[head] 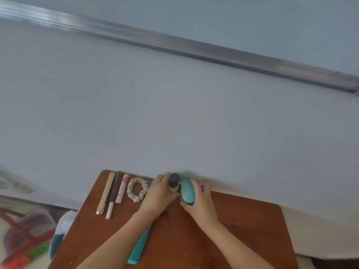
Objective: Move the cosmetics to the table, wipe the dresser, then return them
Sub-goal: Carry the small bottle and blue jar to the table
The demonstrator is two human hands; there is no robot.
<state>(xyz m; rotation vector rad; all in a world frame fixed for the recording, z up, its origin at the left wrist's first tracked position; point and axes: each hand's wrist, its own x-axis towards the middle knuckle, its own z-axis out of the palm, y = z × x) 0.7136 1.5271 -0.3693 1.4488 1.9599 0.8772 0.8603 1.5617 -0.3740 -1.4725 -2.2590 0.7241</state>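
Observation:
On a brown wooden top (233, 226) by the wall, my left hand (158, 195) grips a small upright bottle (173, 184) with a dark cap. My right hand (200, 200) holds a teal oval brush (187, 190) just right of the bottle. A long teal comb (140, 243) lies under my left forearm. To the left lie a beige scrunchie (137, 189), a pink tube (122, 188), a dark brown stick with a pale tip (113, 197) and a gold stick (105, 193), side by side.
A pale grey wall (174, 113) with a slanted metal rail (194, 49) rises behind the wooden top. On the floor at the left sit a reddish plastic basket (25, 235) and a white bag (65, 222).

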